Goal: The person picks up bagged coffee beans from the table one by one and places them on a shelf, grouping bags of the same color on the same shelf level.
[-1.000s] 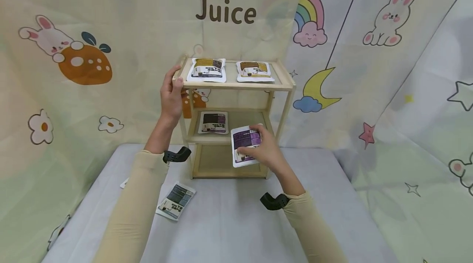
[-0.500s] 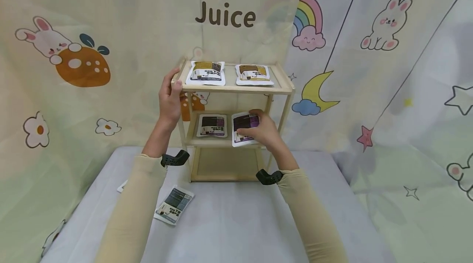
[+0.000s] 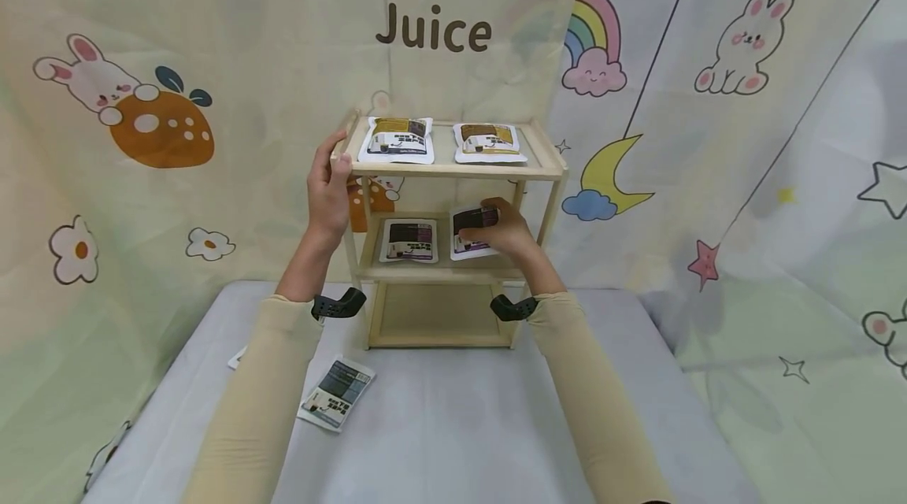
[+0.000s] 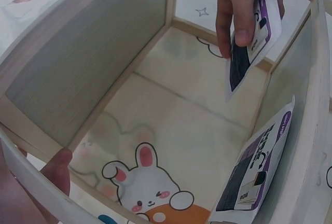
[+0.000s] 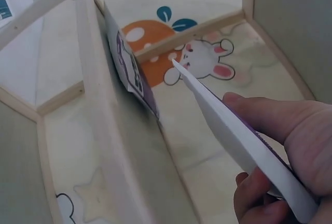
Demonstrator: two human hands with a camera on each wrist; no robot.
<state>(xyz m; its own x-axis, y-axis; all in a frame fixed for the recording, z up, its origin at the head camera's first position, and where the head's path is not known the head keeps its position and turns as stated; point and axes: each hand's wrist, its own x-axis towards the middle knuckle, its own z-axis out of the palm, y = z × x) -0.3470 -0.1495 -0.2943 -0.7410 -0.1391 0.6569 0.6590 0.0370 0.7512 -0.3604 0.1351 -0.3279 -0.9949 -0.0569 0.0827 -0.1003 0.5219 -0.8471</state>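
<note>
My right hand pinches a white pouch with a purple and dark label, thumb on one face and fingers on the other. It is above the right part of the middle shelf of a wooden rack; in the right wrist view the pouch stands clear of that shelf. A matching purple-labelled pouch lies on the same shelf, to the left. My left hand grips the left end of the rack's top shelf, its thumb at the front corner.
Two yellow-labelled pouches, the left one and the right one, lie on the top shelf. A blue-grey pouch lies on the white table. Another white corner shows beside the left sleeve. A printed cloth hangs behind.
My right hand has carried the purple pouch up and inward, from in front of the rack to over the middle shelf. The left hand keeps its grip on the top shelf.
</note>
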